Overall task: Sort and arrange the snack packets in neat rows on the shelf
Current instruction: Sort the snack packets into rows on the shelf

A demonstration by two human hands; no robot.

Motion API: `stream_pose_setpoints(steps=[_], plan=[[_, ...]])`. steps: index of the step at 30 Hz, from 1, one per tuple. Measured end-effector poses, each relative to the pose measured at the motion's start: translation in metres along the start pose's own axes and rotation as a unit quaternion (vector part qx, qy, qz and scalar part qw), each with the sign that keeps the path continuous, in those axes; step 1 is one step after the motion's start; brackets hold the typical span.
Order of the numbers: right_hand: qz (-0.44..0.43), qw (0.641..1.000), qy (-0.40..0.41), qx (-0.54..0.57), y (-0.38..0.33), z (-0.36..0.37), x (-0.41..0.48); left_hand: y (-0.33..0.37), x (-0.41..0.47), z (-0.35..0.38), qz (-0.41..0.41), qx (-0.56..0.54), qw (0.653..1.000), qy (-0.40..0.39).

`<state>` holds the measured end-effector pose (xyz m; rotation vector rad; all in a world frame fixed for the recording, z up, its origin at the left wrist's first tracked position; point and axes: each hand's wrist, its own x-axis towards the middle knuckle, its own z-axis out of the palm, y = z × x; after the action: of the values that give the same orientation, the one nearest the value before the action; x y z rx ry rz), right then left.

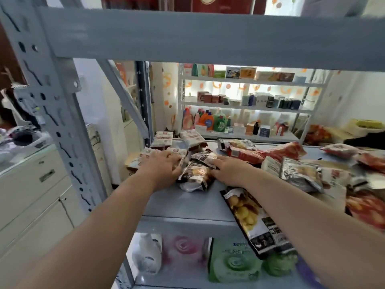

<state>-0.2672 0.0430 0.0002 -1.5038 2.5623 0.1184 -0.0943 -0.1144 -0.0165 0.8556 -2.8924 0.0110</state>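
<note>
A: What room and surface did the head view show?
B: A storeroom. A grey metal shelf (187, 203) stood in front, with stocked racks (245, 101) behind it. Snack packets lay scattered across the shelf, with red packets (270, 152) to the right.
A: And the hands?
B: The left hand (164, 163) rested palm down on pale packets (137, 160), fingers released. The right hand (229, 170) lay flat, fingers straight, touching a dark packet (195, 174) between both hands. Another dark packet (250, 217) overhung the shelf's front edge.

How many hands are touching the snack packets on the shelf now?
2. The left hand lies on the pale packets at the left of the shelf; the right hand touches the dark packets in the middle. Neither is hidden.
</note>
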Motion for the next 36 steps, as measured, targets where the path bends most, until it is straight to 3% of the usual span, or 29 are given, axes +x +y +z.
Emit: stream_pose_setpoints(steps=[3,4,6,8,11,13,16,20,25,31,36], plan=[[0.0,0.996,0.088,-0.004,0.007,-0.001,-0.007,0.023,-0.01,0.0,0.118,0.006,0.983,0.137],[-0.006,0.994,0.106,-0.009,0.009,-0.002,-0.008,0.033,-0.014,-0.001,0.149,-0.024,0.977,0.151],[-0.007,0.997,0.073,-0.021,0.017,-0.004,-0.009,0.054,-0.02,0.0,0.176,-0.056,0.976,0.112],[0.009,0.999,0.014,-0.031,0.023,-0.008,-0.008,0.07,-0.021,0.007,0.178,-0.014,0.982,0.061],[0.009,0.999,-0.014,-0.05,0.028,-0.018,-0.009,0.078,-0.02,0.007,0.157,0.009,0.986,0.047],[-0.015,0.999,-0.003,-0.038,0.034,-0.028,-0.009,0.079,-0.016,0.002,0.155,-0.009,0.986,0.054],[-0.033,0.996,0.077,0.015,0.058,-0.04,-0.003,0.081,-0.001,-0.012,0.145,-0.065,0.984,0.081],[-0.01,0.999,-0.034,0.001,0.093,-0.041,0.009,0.094,0.041,-0.029,0.112,-0.106,0.984,0.086],[-0.021,1.0,0.0,-0.006,0.123,-0.04,0.02,0.127,0.118,-0.026,0.099,-0.119,0.988,0.028],[-0.013,0.999,-0.038,-0.003,0.146,-0.041,0.023,0.161,0.169,-0.001,0.115,-0.033,0.987,-0.108],[-0.021,0.994,-0.102,0.026,0.165,-0.048,0.016,0.164,0.177,0.008,0.082,0.081,0.988,-0.098]])
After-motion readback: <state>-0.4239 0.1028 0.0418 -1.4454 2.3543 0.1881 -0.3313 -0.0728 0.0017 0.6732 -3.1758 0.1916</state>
